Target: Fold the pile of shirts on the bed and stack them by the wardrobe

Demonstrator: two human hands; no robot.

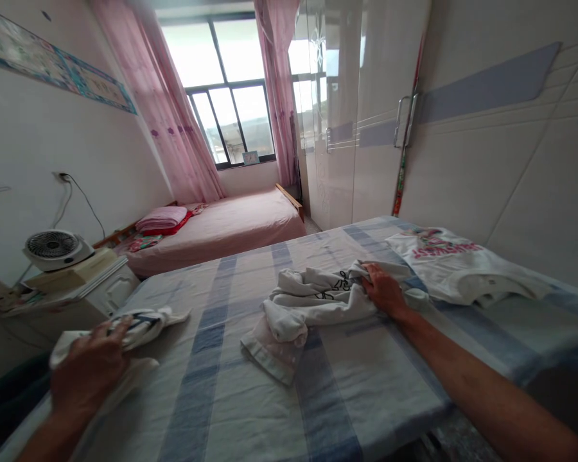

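My right hand [384,290] reaches across the striped bed sheet [289,391] and is closed on a crumpled white garment with black print [313,296] in the middle of the bed. My left hand [90,367] rests at the bed's near left edge, fingers curled over a bunched white cloth with dark stripes [144,322]. A white T-shirt with pink lettering [455,263] lies spread to the right of my right hand, not touched.
A small white fan [52,247] sits on a cabinet left of the bed. A second bed with a pink sheet [236,221] and pillows stands under the window. A glossy white wardrobe [361,115] lines the right wall.
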